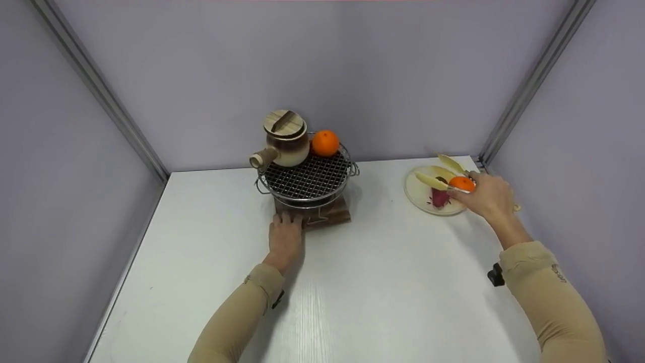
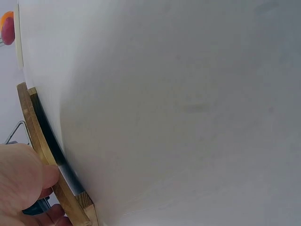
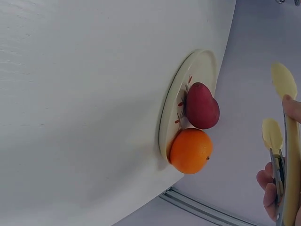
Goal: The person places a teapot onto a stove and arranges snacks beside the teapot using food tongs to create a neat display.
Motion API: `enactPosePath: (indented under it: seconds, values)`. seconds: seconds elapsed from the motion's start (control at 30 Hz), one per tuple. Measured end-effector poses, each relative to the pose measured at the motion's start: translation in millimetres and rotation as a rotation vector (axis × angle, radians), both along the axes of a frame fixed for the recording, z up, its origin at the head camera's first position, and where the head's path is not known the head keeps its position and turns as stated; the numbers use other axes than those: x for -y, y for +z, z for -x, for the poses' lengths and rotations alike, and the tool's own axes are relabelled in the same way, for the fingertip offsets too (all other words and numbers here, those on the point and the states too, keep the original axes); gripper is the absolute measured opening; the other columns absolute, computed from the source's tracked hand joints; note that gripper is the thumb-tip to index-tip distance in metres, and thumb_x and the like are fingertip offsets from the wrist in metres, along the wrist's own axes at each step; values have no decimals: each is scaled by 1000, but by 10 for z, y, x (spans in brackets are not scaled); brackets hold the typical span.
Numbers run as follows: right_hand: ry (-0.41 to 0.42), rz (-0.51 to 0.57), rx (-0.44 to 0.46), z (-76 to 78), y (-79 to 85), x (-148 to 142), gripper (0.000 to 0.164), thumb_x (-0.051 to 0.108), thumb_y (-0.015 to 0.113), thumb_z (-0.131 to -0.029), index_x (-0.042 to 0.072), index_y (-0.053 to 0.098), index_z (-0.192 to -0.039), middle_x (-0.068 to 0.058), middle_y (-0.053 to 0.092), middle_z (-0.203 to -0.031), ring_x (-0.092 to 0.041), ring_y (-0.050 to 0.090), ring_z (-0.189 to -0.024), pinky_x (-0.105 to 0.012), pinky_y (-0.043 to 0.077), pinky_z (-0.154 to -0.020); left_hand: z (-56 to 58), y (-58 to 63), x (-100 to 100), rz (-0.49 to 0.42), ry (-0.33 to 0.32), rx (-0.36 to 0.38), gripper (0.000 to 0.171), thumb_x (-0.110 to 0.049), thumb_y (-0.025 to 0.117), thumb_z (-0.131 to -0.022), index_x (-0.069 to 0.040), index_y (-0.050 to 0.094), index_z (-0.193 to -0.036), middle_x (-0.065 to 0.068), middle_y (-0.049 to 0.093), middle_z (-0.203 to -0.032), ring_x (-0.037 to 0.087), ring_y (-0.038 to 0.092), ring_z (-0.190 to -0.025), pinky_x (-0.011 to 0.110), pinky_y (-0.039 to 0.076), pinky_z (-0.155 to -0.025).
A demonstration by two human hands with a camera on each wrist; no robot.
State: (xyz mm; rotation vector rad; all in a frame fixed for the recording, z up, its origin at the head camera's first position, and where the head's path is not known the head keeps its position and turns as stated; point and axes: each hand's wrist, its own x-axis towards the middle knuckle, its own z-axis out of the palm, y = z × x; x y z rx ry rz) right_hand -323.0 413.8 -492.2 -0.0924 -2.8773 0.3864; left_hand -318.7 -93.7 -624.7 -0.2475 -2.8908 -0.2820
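Note:
My right hand (image 1: 489, 196) holds a pair of tongs (image 3: 291, 179) with pale yellow tips, spread apart above the plate (image 1: 417, 194). On that plate lie an orange (image 3: 190, 150) and a dark red fruit (image 3: 201, 106), side by side; the right wrist view shows the tongs apart from both. My left hand (image 1: 286, 237) grips the near left edge of the wooden base (image 1: 335, 216) under a round tabletop grill, thumb on the board's front edge (image 2: 40, 134) and fingers beyond it. The hand covers part of the base.
On the grill's wire mesh (image 1: 307, 179) stand a small side-handled pot (image 1: 289, 151) with a wooden lid (image 1: 283, 123) and another orange (image 1: 326, 143). Wire handles stick out at the grill's sides. Grey walls (image 1: 352, 75) border the white table (image 1: 383, 282) behind and on both sides.

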Motion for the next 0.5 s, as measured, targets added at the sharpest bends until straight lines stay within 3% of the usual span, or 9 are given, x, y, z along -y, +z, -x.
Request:
enactPosePath:
  seconds: [0.2,0.4,0.5]
  values:
    - [-47,34,19,-66,-46,-68,87,59,85,-90,-3,67,-149,-21,68,-84,-32,51,-69,-37,34,-55,-11,-3,4,46,2,1,30,-6,64,-107,-7,70,-136,24,65,-126,41,60,-111,52,60,-90]
    - [-75,39,10,-135,-125,-168,92,64,84,-90,-3,65,-151,-11,52,-71,-30,47,-67,-36,32,-54,-11,8,-1,32,4,18,32,-6,63,-107,-7,69,-138,24,64,-129,41,59,-115,53,59,-94]
    - [-89,48,4,-188,-189,-243,92,65,83,-91,-3,66,-150,-10,52,-70,-28,46,-66,-35,31,-53,2,11,-17,24,4,18,32,-6,63,-107,-8,69,-138,24,63,-131,41,58,-117,53,59,-96]
